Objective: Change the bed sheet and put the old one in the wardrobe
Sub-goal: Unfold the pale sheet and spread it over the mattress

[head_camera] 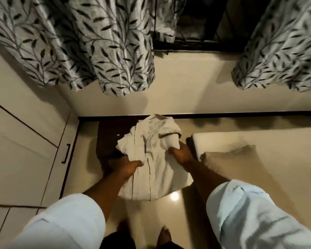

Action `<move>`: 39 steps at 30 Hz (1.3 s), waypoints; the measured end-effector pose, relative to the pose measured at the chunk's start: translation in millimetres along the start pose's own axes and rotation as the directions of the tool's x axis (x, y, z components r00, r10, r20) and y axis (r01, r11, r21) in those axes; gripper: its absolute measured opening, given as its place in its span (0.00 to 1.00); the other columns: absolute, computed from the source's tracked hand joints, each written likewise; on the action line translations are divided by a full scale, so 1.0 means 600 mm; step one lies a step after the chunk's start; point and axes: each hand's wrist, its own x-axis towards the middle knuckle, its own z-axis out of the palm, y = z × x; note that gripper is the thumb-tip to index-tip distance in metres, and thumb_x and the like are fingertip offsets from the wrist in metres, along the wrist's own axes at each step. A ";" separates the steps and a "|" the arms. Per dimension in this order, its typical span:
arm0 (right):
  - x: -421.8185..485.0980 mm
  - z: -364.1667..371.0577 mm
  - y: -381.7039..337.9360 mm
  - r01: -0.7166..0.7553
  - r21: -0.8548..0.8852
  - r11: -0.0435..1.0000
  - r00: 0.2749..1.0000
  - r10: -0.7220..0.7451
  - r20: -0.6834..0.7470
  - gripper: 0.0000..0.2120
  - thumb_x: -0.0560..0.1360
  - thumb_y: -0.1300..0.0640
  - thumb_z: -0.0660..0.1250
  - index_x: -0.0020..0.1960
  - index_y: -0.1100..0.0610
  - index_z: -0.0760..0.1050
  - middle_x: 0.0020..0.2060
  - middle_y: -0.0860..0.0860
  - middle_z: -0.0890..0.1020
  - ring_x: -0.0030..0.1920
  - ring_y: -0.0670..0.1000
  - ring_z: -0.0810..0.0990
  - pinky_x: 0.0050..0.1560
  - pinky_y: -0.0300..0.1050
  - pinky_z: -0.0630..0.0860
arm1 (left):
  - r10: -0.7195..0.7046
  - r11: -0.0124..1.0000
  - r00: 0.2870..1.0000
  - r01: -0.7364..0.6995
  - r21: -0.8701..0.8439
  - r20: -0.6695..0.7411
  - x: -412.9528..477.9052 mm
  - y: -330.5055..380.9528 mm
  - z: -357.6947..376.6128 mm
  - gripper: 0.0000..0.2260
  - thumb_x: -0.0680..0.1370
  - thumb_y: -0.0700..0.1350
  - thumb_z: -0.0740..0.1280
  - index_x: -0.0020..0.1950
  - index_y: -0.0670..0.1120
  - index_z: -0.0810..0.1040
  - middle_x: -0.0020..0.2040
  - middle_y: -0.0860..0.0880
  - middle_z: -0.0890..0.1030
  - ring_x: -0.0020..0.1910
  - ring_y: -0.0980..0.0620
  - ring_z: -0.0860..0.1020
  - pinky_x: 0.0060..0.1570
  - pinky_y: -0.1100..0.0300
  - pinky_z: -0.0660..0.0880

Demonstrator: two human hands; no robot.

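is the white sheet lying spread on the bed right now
No, the left hand and right hand hold the white sheet bunched up beside the bed.

Glossy beige floor tiles are lying open btwn cream wardrobe doors w/ dark handle on left & white mattress corner crowding in on right. Dark brown low object is blocking fwd.

wall cream | window dark, between leaf-print curtains | floor glossy beige tile, one light glare | dark mat against skirting
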 end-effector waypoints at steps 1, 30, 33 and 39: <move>-0.026 -0.011 0.018 0.002 0.000 1.000 0.999 -0.002 -0.034 0.25 0.72 0.53 0.70 0.69 0.53 0.75 0.60 0.55 0.81 0.57 0.58 0.78 0.59 0.54 0.77 | 0.030 1.000 0.999 -0.030 0.008 0.025 -0.025 -0.002 0.014 0.51 0.52 0.65 0.79 0.72 0.49 0.72 0.69 0.44 0.76 0.64 0.38 0.76 0.64 0.40 0.75; -0.684 -0.275 0.536 -0.038 0.532 0.846 0.649 0.426 -0.631 0.22 0.64 0.52 0.72 0.58 0.50 0.80 0.50 0.52 0.85 0.51 0.56 0.82 0.53 0.53 0.79 | 0.222 0.714 0.679 -0.602 0.358 0.699 -0.578 -0.103 0.464 0.28 0.70 0.44 0.79 0.68 0.43 0.76 0.65 0.45 0.80 0.60 0.42 0.79 0.57 0.54 0.75; -0.746 -0.333 0.611 -0.014 0.566 0.824 0.617 0.453 -0.643 0.17 0.71 0.58 0.73 0.59 0.52 0.79 0.53 0.54 0.84 0.52 0.57 0.81 0.53 0.52 0.78 | 0.248 0.642 0.642 -0.670 0.374 0.725 -0.666 -0.118 0.544 0.33 0.73 0.48 0.77 0.74 0.43 0.70 0.70 0.44 0.75 0.68 0.40 0.74 0.60 0.56 0.71; -0.877 -0.484 0.742 0.024 0.564 0.825 0.585 0.446 -0.677 0.16 0.72 0.63 0.72 0.57 0.50 0.76 0.51 0.53 0.81 0.50 0.57 0.78 0.47 0.46 0.73 | 0.261 0.557 0.577 -0.745 0.368 0.774 -0.830 -0.153 0.726 0.36 0.71 0.50 0.79 0.74 0.40 0.69 0.71 0.42 0.74 0.68 0.41 0.74 0.60 0.57 0.71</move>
